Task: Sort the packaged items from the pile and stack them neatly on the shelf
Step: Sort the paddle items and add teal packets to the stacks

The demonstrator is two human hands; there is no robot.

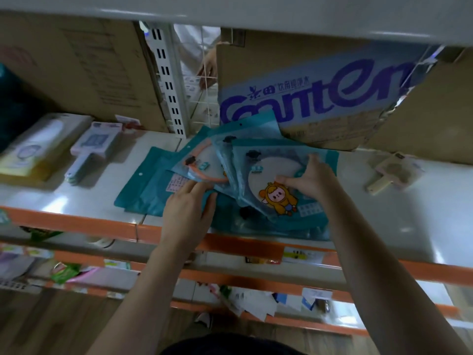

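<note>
Several teal packets (143,185) lie in a loose, overlapping pile at the middle of the shelf (384,226), fanned at odd angles. The shelf is white with an orange front lip.

Right hand (313,178) grips the cartoon packet (271,201): thumb pressed on its clear front, fingers curled over the upper edge. This packet is topmost on the pile and tilted.

Left hand (189,206) is nearly flat, fingers straight, with the tips resting on the lower edge of the orange-cable packet (202,162). No grip shows.

Cardboard box (320,98) with blue lettering stands just behind the pile, touching the rear packets.

To the left on the same shelf are a pink brush pack (94,147) and a pale boxed item (38,144) beside it. To the right, well apart from the pile, is a beige pack (391,172).

Behind the wire grid (202,98) at the back, another person's hand (208,70) is visible.
</note>
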